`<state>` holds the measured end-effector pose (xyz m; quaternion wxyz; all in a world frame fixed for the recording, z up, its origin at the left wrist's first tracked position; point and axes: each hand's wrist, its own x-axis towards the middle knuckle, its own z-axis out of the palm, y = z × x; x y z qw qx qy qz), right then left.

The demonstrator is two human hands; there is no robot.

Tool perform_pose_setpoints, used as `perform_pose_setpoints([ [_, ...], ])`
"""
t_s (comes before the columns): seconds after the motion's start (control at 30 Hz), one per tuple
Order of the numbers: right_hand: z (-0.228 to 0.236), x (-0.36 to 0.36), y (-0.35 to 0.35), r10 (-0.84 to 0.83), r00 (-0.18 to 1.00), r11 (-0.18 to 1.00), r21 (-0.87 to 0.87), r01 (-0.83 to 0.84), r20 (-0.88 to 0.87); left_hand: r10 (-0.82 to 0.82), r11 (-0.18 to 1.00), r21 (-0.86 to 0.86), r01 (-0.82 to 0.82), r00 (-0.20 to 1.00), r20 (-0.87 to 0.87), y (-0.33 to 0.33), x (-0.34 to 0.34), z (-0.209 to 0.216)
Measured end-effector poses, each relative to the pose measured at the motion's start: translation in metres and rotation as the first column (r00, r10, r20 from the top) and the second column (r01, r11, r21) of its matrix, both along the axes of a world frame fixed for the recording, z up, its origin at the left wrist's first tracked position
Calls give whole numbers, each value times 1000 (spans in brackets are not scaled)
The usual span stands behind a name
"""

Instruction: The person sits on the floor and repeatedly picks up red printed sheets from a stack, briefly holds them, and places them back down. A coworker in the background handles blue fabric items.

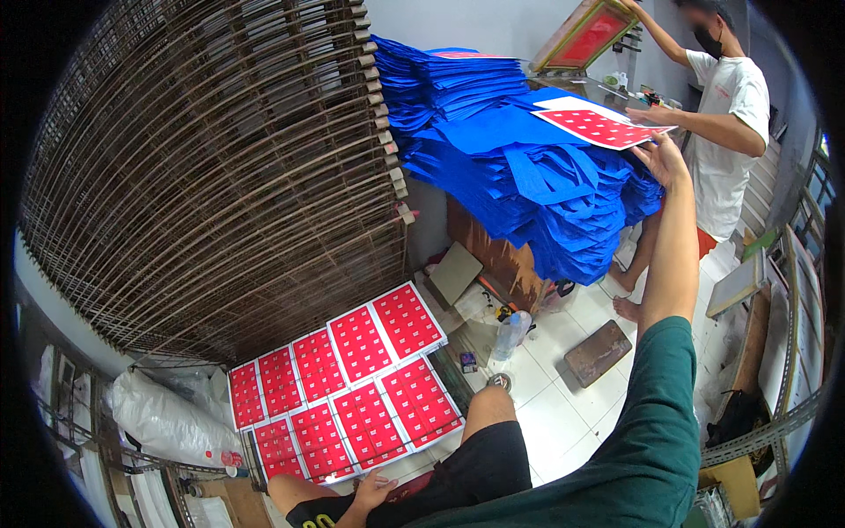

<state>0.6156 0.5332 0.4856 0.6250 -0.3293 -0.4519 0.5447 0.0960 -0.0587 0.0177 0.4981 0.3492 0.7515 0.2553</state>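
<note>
My right arm stretches up to the far right, where my right hand (662, 161) is closed on the near right corner of a printed sheet (597, 128). The sheet is red with small white marks and a white border. It lies over a tall stack of blue fabric bags (546, 180), whose handles and edges hang down in folds. A co-worker's hand (653, 115) is at the sheet's far edge. Low in the view, my left hand (374, 491) rests by my lap with its fingers loosely apart and nothing in them.
Two rows of red printed sheets (352, 348) lie at the lower left, below a large metal drying rack (220, 158). The co-worker (726, 132) stands at the right, holding up a framed screen (585, 40). A brown slab (598, 354) and plastic bottle (510, 336) are on the tiled floor.
</note>
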Motion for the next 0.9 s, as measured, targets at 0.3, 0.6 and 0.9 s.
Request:
perform_pose_setpoints([
  [0.3,7,-59,-33,-337,941,921,198,335,-25,-82,996,14,83,994,-66,18,13,39],
  [0.6,-19,-176,-180,-122,899,749,556,361,-421,-43,911,412,1,995,91,74,20,126],
  [0.9,-80,-341,-374,-2,852,911,352,218,-523,-276,375,919,-118,933,232,152,71,330],
])
